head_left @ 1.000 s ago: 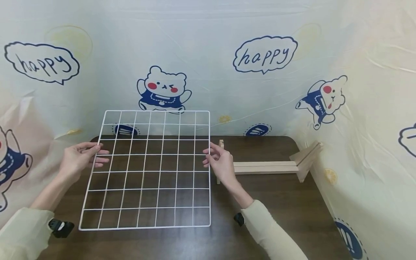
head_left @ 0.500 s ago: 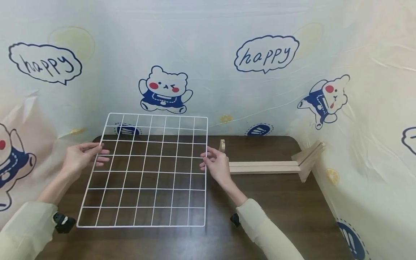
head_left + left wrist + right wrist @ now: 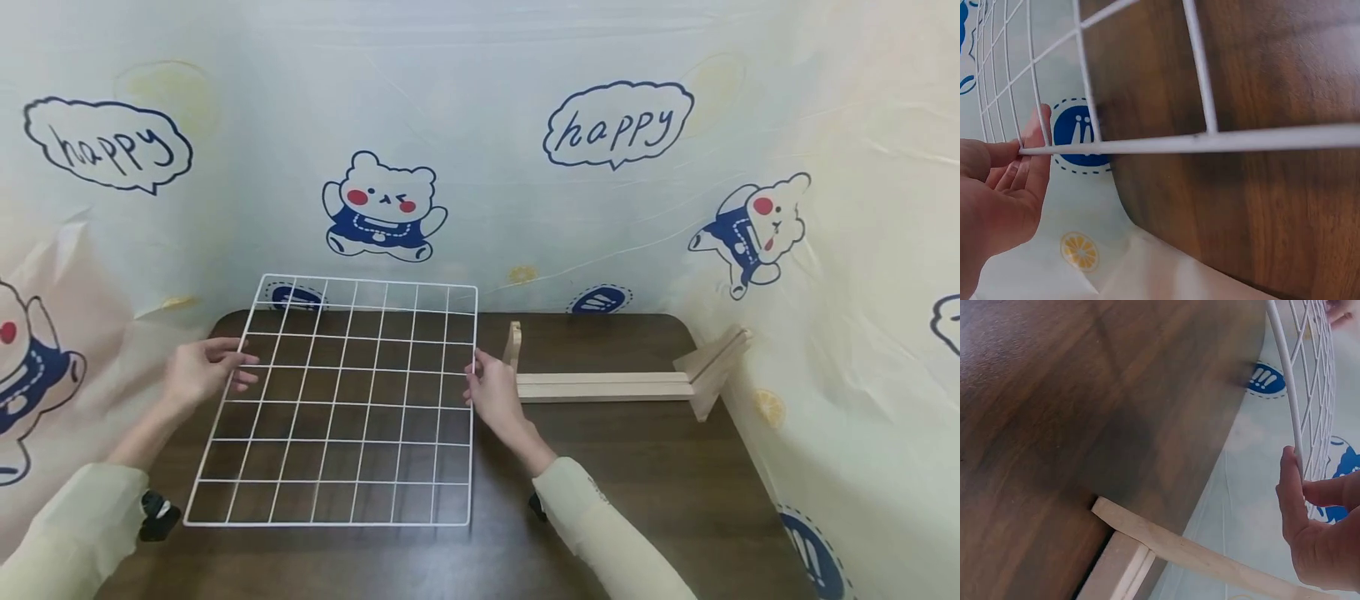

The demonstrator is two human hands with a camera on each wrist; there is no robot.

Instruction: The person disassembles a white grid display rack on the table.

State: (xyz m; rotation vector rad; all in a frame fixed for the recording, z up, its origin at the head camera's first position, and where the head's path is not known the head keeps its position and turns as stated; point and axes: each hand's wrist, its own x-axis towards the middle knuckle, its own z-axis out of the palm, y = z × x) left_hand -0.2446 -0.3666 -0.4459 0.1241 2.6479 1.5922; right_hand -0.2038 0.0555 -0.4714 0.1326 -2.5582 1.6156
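A white wire grid panel (image 3: 373,371) is held above the brown table, its far edge raised against the backdrop. My left hand (image 3: 201,372) pinches its left side wire between thumb and fingers; the left wrist view shows the thumb over the edge wire (image 3: 1204,143). At the opposite side, my right hand (image 3: 497,392) pinches the right side wire, and in the right wrist view thumb and fingers meet on that wire (image 3: 1291,381). Just right of this hand lies a pale wooden stand (image 3: 607,387) with an upright piece at its left end, partly hidden by the hand.
The wooden stand's wider angled end (image 3: 712,375) reaches the table's right edge. A printed cloth (image 3: 487,183) with bears and "happy" bubbles hangs behind and along both sides of the brown table (image 3: 637,500). A black wrist camera (image 3: 159,517) sits at the left cuff.
The grid's far edge has come down and the panel lies flatter. My right hand has shifted left and down with it, while my left hand has moved slightly right.
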